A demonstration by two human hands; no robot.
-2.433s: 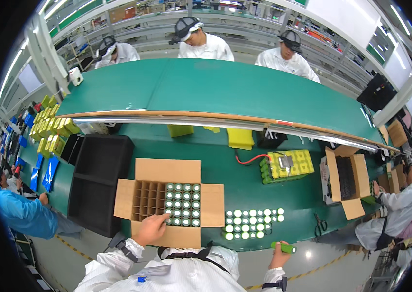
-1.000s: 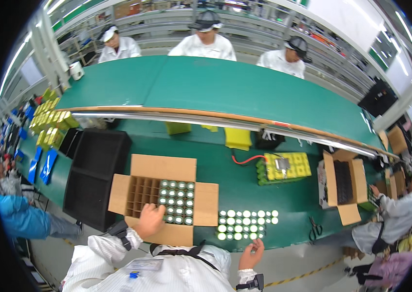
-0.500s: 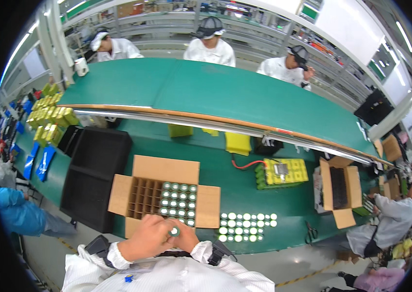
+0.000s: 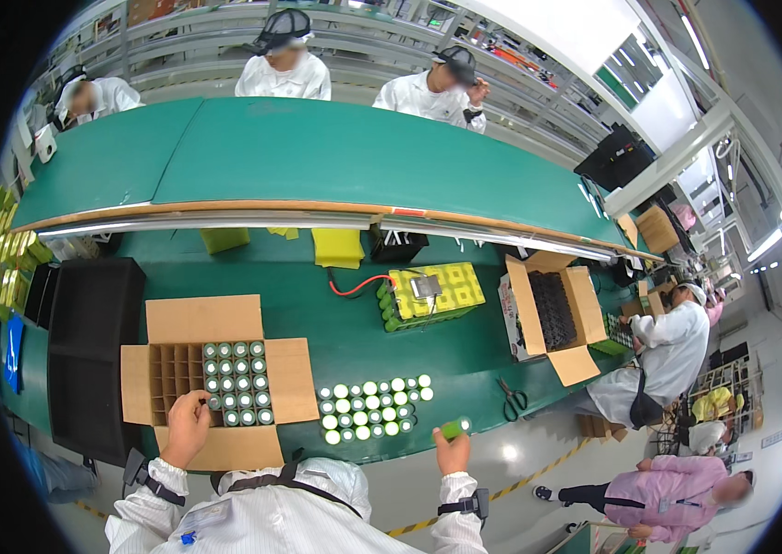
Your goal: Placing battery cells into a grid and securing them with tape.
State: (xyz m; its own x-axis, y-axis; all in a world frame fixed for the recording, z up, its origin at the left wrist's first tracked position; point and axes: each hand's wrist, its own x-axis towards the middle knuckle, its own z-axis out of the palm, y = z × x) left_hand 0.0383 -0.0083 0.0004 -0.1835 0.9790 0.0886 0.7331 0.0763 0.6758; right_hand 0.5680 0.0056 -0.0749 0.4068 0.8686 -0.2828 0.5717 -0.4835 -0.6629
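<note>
An open cardboard box [image 4: 288,380] with a grid of dividers holds several upright green battery cells [image 4: 242,382] in its right part. My left hand [image 4: 187,432] is closed at the near side of the grid, its fingertips on a cell [image 4: 214,403] at the edge of the filled part. Off to the right, at the table's front edge, my right hand [image 4: 452,454] grips a tilted green battery cell [image 4: 454,427]. Between the hands, rows of loose cells [image 4: 370,403] stand on the green table, some tops bright, others paler.
Left of the box lies a black tray [image 4: 90,369]. A yellow-green battery pack [image 4: 437,297] with a red cable stands farther back. Scissors [image 4: 512,401] lie to its front right, near another open carton [image 4: 585,305]. A raised green shelf [image 4: 335,162] spans the back. Several people work around.
My hands, together over the box's front edge before, have parted: the left is at the grid, the right has swung out right with a cell. The view has shifted to the right.
</note>
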